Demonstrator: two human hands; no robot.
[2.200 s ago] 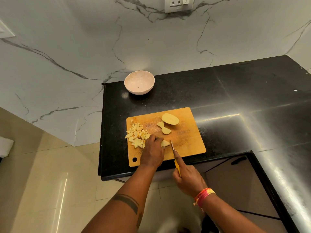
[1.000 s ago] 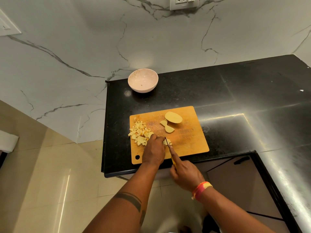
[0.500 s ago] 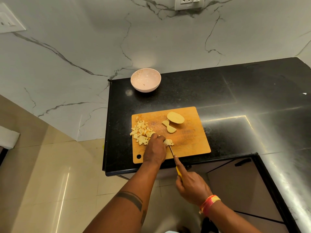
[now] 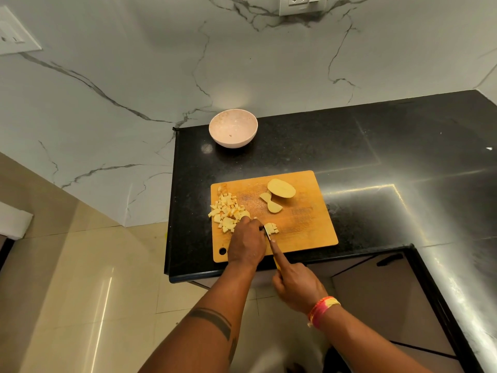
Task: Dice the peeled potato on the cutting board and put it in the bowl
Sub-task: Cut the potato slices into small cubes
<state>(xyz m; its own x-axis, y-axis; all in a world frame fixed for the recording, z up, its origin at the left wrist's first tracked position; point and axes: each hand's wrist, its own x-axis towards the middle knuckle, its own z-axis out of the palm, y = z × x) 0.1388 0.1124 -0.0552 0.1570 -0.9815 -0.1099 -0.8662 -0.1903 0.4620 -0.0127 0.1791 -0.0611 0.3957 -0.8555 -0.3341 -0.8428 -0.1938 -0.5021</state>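
A wooden cutting board (image 4: 304,224) lies on the black counter. A pile of diced potato (image 4: 227,210) sits at its left side. Two or three uncut potato slices (image 4: 279,193) lie near the far edge. A small cluster of freshly cut cubes (image 4: 271,228) sits right of my left hand (image 4: 247,242), which lies knuckles-up on the board, fingers curled at the cut potato; what it holds is hidden. My right hand (image 4: 294,282) grips a yellow-handled knife (image 4: 269,235), index finger along the blade, the tip beside the cubes. A pale pink bowl (image 4: 233,127) stands at the counter's back.
The black counter (image 4: 376,162) extends right and forward along a cabinet with a dark handle (image 4: 390,259). The counter's left edge drops to a tiled floor. A marble wall with a socket (image 4: 302,4) rises behind the bowl.
The potato slice under my left hand has been cut into small cubes. My right hand moved the knife in to the piece, back, and in again beside the cubes.
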